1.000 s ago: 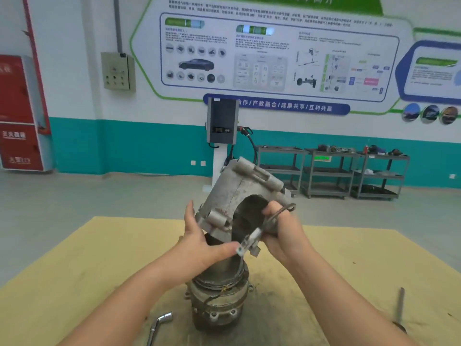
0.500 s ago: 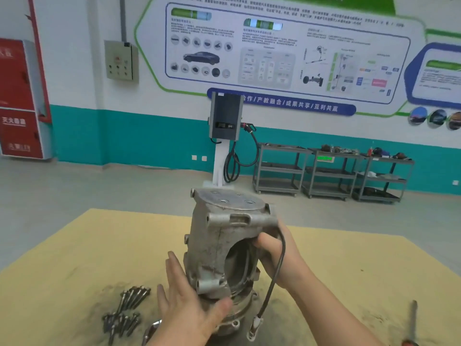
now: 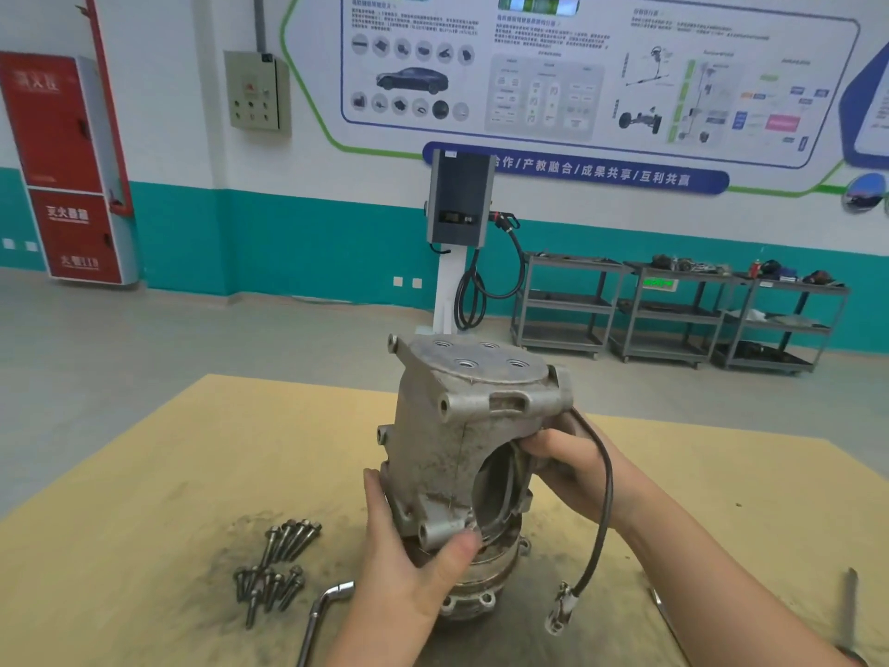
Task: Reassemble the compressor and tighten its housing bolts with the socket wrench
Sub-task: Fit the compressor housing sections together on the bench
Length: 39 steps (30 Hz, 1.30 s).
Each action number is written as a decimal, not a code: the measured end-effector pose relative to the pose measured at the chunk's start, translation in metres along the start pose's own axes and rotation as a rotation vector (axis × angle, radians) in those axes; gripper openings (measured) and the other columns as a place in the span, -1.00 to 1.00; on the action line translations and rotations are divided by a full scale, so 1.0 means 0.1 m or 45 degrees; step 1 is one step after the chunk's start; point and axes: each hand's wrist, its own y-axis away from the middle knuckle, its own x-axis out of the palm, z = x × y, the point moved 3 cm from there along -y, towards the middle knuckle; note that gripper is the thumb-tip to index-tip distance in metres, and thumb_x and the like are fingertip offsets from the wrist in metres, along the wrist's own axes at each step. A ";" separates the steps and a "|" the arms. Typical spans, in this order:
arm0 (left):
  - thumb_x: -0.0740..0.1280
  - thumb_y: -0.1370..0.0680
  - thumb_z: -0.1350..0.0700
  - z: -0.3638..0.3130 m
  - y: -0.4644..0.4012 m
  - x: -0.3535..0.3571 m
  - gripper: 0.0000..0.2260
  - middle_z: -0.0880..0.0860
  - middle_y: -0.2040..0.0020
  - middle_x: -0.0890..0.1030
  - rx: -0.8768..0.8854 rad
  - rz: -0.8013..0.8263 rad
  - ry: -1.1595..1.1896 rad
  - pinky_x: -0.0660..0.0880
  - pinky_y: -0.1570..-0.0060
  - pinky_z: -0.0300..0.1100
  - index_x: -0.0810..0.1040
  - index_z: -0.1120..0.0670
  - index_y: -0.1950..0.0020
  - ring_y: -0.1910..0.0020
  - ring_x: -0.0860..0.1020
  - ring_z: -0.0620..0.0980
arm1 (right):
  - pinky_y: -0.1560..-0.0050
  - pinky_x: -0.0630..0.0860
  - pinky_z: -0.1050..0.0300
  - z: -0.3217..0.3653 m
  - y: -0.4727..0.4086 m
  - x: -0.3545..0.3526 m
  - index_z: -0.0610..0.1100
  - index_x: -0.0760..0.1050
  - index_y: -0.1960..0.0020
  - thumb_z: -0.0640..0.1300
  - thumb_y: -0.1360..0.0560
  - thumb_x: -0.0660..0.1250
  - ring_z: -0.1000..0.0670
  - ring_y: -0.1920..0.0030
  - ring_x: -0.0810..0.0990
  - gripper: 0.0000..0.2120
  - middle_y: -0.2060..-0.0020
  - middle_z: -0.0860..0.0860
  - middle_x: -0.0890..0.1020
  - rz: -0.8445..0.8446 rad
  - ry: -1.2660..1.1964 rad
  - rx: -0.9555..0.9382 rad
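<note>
The grey cast compressor housing point(image 3: 447, 440) stands upright over the round compressor base point(image 3: 474, 599) on the yellow table. My left hand point(image 3: 413, 565) grips the housing's lower left flange, thumb on its front lug. My right hand point(image 3: 572, 469) holds the housing's right side at the edge of its large opening. A dark cable point(image 3: 603, 498) loops over my right wrist and ends in a metal connector point(image 3: 558, 613) hanging near the base. Several housing bolts point(image 3: 276, 565) lie in a pile at the left. The bent socket wrench point(image 3: 322, 613) lies in front of them.
The yellow table top point(image 3: 144, 498) is greasy around the base. A thin metal tool point(image 3: 851, 604) lies at the right edge. Far behind stand a charging post point(image 3: 459, 219), metal shelf carts point(image 3: 673, 310) and a red cabinet point(image 3: 67, 170).
The housing went from tilted and lifted to upright and lowered over the base. My left hand slid down to its lower flange, and the cable connector dropped to hang free.
</note>
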 end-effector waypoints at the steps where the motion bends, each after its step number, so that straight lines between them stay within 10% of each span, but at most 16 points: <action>1: 0.50 -0.26 -0.30 0.01 -0.01 -0.01 0.22 -0.44 -0.33 0.02 -0.006 0.024 0.036 0.10 -0.01 -0.73 -0.34 -0.07 -0.55 -0.37 0.12 -0.34 | -0.08 0.58 -0.01 0.00 0.00 0.00 -0.14 0.43 -0.36 -0.34 -0.42 0.27 -0.17 -0.17 0.59 -0.49 -0.19 -0.17 0.60 0.019 -0.011 0.003; 7: 0.65 -0.24 0.10 0.06 -0.03 0.01 0.26 -0.17 -0.54 0.07 -0.011 -0.052 -0.011 0.16 -0.34 -0.40 -0.28 -0.08 -0.57 -0.48 0.15 -0.19 | -0.19 0.53 -0.04 0.01 -0.04 -0.03 -0.19 0.44 -0.37 -0.33 -0.40 0.31 -0.23 -0.25 0.53 -0.47 -0.25 -0.25 0.55 0.103 -0.072 0.050; 11: 0.51 0.07 -0.35 0.02 0.14 0.11 0.47 -0.10 -0.57 -0.12 -0.087 -0.121 -0.317 0.13 -0.51 -0.08 -0.37 0.01 -0.55 -0.57 0.02 -0.04 | -0.27 0.45 -0.18 -0.04 -0.09 -0.06 -0.27 0.45 -0.34 -0.38 -0.39 0.29 -0.30 -0.30 0.48 -0.49 -0.28 -0.31 0.51 0.291 -0.043 0.098; 16: 0.15 -0.10 -0.65 -0.09 0.20 0.07 0.35 -0.03 -0.50 -0.51 -0.324 -0.159 -1.026 -0.20 -0.48 0.30 -0.69 0.07 -0.36 -0.47 -0.50 0.19 | -0.33 0.41 -0.01 -0.17 -0.12 -0.13 -0.21 0.39 -0.41 -0.39 -0.45 0.23 -0.19 -0.37 0.44 -0.47 -0.35 -0.19 0.49 0.446 -0.020 0.202; 18: -0.08 0.01 -0.69 -0.09 0.20 0.08 0.28 0.02 -0.36 -0.66 -0.347 -0.113 -1.208 -0.25 -0.45 0.34 -0.76 0.11 -0.19 -0.38 -0.59 0.24 | -0.32 0.41 0.02 -0.24 -0.07 -0.19 -0.15 0.39 -0.43 -0.31 -0.46 0.30 -0.15 -0.38 0.43 -0.47 -0.36 -0.14 0.49 0.432 -0.023 0.269; 21: 0.11 -0.11 -0.66 -0.01 0.19 0.15 0.33 0.07 -0.52 -0.49 -0.373 -0.150 -1.074 -0.19 -0.51 0.17 -0.74 0.12 -0.25 -0.50 -0.46 0.16 | -0.36 0.38 -0.06 -0.22 0.08 -0.37 -0.10 0.26 -0.50 -0.25 -0.49 0.37 -0.14 -0.43 0.37 -0.38 -0.43 -0.12 0.40 0.431 0.045 0.415; 26: 0.30 0.00 -0.53 0.08 0.21 0.19 0.39 0.02 -0.58 -0.24 -0.219 -0.246 -0.694 -0.06 -0.54 -0.10 -0.56 0.02 -0.43 -0.59 -0.17 -0.01 | -0.20 0.55 0.02 0.09 0.53 -0.82 0.10 0.49 -0.29 -0.15 -0.46 0.44 0.09 -0.13 0.62 -0.57 -0.16 0.11 0.63 -0.069 0.956 0.925; 31: 0.49 -0.32 -0.26 0.09 0.25 0.22 0.26 0.02 -0.57 -0.25 -0.103 -0.232 -0.748 -0.05 -0.54 -0.07 -0.71 -0.05 -0.17 -0.59 -0.11 -0.02 | 0.20 0.51 0.09 0.45 0.87 -0.20 0.01 0.60 0.13 -0.04 -0.45 0.44 0.13 0.27 0.62 -0.95 0.28 0.08 0.66 -0.834 0.704 0.179; 36: 0.54 -0.14 -0.34 0.12 0.22 -0.03 0.41 -0.08 -0.54 -0.41 -0.166 0.192 -0.800 -0.06 -0.55 0.09 -0.70 -0.09 -0.30 -0.59 -0.18 -0.06 | -0.30 0.40 0.13 0.14 0.80 0.89 0.30 0.02 -0.48 0.57 0.11 0.42 0.23 -0.34 0.38 0.25 -0.36 0.32 0.35 -0.756 0.590 0.185; 39: 0.44 -0.04 -0.44 0.14 0.16 -0.29 0.42 -0.05 -0.57 -0.38 -0.125 0.426 -0.783 -0.13 -0.55 0.13 -0.63 -0.09 -0.41 -0.56 -0.30 -0.09 | -0.33 0.19 0.19 -0.02 0.67 1.02 0.25 -0.10 -0.53 0.41 -0.06 0.51 0.19 -0.44 0.18 0.22 -0.47 0.25 0.18 -0.907 0.552 0.093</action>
